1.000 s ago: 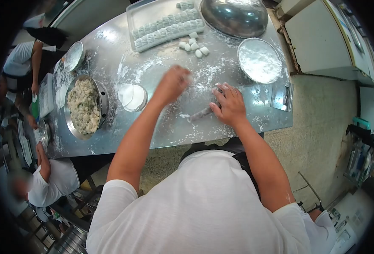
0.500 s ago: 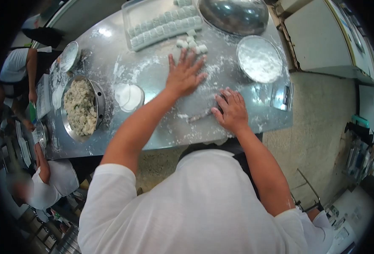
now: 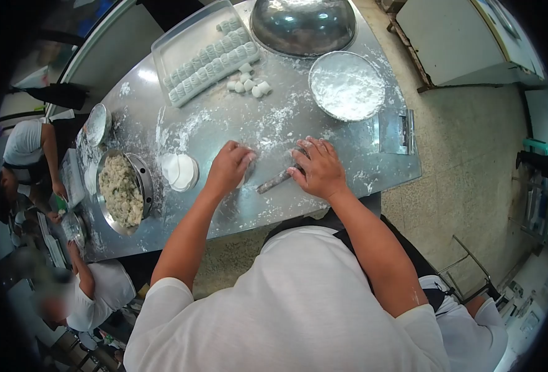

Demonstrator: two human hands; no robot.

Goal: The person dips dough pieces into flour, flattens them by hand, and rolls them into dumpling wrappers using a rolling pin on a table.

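Observation:
My left hand (image 3: 229, 167) is just above the floured table, its fingers curled and pinched together. A pale piece of dough (image 3: 245, 176) shows partly under its fingertips, the rest hidden. To its right, my right hand (image 3: 318, 167) lies over a short, floury rolling pin (image 3: 274, 181), with the pin's left end sticking out toward my left hand. A stack of round dough wrappers (image 3: 179, 172) rests left of my left hand. Farther up the table sit several small cut dough pieces (image 3: 249, 85), beside a tray (image 3: 162, 59) with rows of dough pieces.
A bowl of flour (image 3: 347, 85) stands at upper right, below a shiny metal dome (image 3: 303, 28). A dough scraper (image 3: 406, 131) lies by the right edge. At left is a metal bowl of chopped filling (image 3: 120, 192). Other people work along the left side.
My left hand has drawn back from beside the cut dough pieces toward me, going from spread flat to curled. My right hand stays on the rolling pin. The view has shifted slightly.

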